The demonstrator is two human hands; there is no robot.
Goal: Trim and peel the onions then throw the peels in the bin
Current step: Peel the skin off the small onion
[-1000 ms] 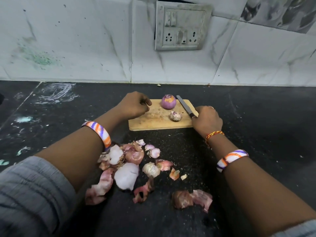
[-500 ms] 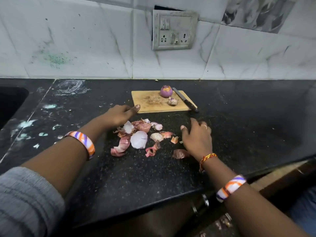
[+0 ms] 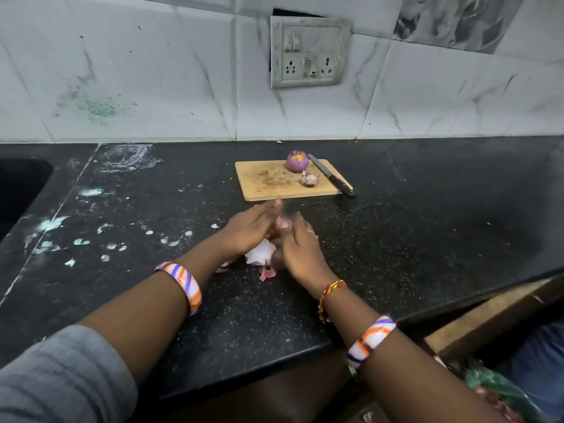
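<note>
My left hand [image 3: 248, 232] and my right hand [image 3: 300, 250] press in from both sides on a heap of pink and white onion peels [image 3: 262, 254] on the black counter. The fingers of both hands lie fairly straight, and the hands hide most of the peels. Behind them, a wooden cutting board [image 3: 262, 186] carries a peeled purple onion [image 3: 297, 161], a small mottled onion piece [image 3: 309, 179] and a black-handled knife [image 3: 331, 180] along its right side.
The counter's front edge [image 3: 396, 323] runs diagonally close below my wrists. Below it at the bottom right sits a green bag [image 3: 500, 392] with pinkish scraps in it. A sink opening [image 3: 18, 190] lies at the far left. A wall socket [image 3: 308, 51] is on the tiles.
Both hands left the board, the right letting go of the knife, and came back to the scattered peels. They have now pushed the peels together into one heap between them.
</note>
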